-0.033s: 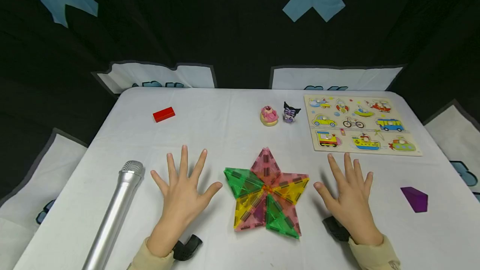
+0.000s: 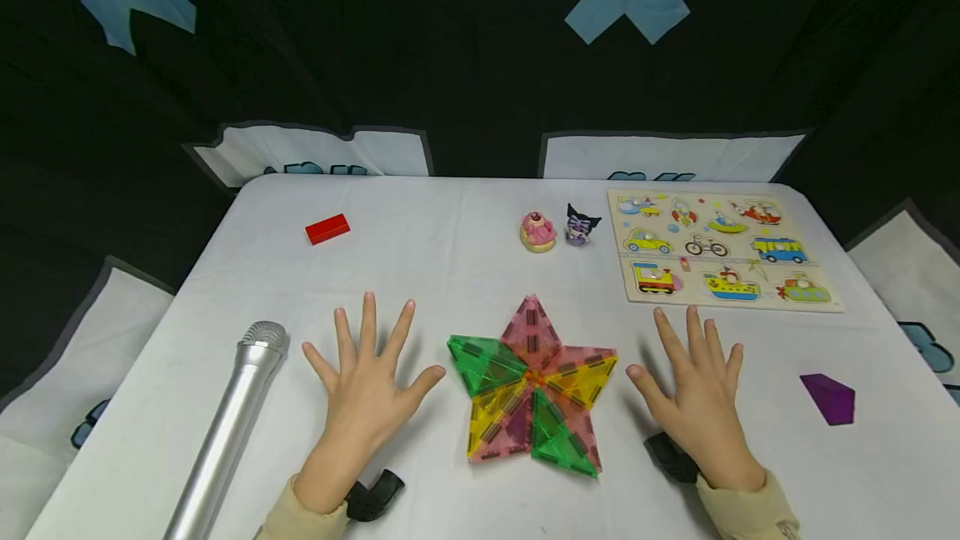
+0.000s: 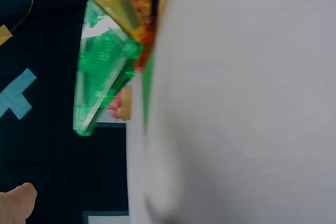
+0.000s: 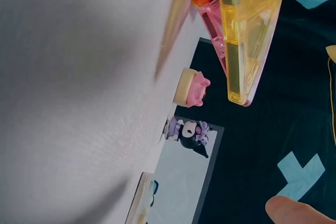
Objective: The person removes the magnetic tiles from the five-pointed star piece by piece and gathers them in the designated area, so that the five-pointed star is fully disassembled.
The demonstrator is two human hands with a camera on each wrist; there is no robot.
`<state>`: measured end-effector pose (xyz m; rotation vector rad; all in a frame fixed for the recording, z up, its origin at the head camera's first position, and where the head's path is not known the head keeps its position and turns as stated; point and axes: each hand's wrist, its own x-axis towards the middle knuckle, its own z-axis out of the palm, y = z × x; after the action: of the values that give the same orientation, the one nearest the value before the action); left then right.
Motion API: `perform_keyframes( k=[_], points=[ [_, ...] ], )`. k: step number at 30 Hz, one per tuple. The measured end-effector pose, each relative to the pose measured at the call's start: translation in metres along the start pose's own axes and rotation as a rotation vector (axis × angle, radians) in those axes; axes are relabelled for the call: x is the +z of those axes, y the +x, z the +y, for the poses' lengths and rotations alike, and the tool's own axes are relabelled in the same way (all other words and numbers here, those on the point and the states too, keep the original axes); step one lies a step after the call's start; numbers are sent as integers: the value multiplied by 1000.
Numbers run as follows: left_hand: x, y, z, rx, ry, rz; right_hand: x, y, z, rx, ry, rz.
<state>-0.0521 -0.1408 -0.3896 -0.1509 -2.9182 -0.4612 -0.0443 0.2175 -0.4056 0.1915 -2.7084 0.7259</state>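
Observation:
Between my two hands lies a star of translucent magnetic tiles (image 2: pixel 532 386) in pink, green and yellow. To its left, my left hand (image 2: pixel 371 398) is spread with straight fingers and holds nothing; its thumb points toward the green tip. On the other side my right hand (image 2: pixel 697 407) is likewise spread and bare, its thumb near the yellow tip. The left wrist view shows a green tile (image 3: pixel 102 66) of the star and a thumb tip (image 3: pixel 21 200). In the right wrist view a yellow tile (image 4: pixel 252 35) stands close, with a thumb (image 4: pixel 294 211) below.
A silver microphone (image 2: pixel 232 423) lies at the left. Farther back are a red block (image 2: pixel 327 229), a pink figurine (image 2: pixel 537 232), a black-and-purple figurine (image 2: pixel 581 226) and a wooden vehicle puzzle board (image 2: pixel 678 273). A purple kite-shaped piece (image 2: pixel 831 400) lies at the right.

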Motion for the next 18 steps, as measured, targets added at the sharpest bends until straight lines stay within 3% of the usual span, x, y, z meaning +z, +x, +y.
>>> perform_keyframes(
  k=[8, 13, 15, 18],
  points=[
    [5, -1, 2, 29, -48, -26, -1, 0, 0, -27, 43, 21],
    [11, -8, 17, 146, -153, -113, -4, 0, -9, -12, 154, -1],
    [14, -13, 25, 213, -229, -185, -5, -2, -14, 34, 281, -114],
    [19, -20, 34, 271, -336, -265, -5, -4, -22, 97, 456, -403]
  ],
)
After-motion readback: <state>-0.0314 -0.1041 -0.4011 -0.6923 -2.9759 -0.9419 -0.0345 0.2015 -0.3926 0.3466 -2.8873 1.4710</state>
